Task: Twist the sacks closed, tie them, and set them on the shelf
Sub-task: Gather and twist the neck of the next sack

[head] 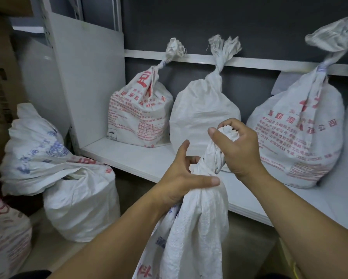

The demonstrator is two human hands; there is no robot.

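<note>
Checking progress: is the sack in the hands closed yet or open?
Twisted closed, no tie visible: right hand grips the sack at its twisted neck, left hand holds just below.

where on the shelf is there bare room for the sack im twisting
Bare: the shelf's front strip from the side panel to the held sack, ahead of the leftmost sack and plain sack; also its front edge by the big sack. Crowded: the back row and the floor sacks at left.

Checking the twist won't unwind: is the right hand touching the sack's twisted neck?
Touching. The head view shows the right hand with its fingers curled round the top of the twisted neck of the sack.
</note>
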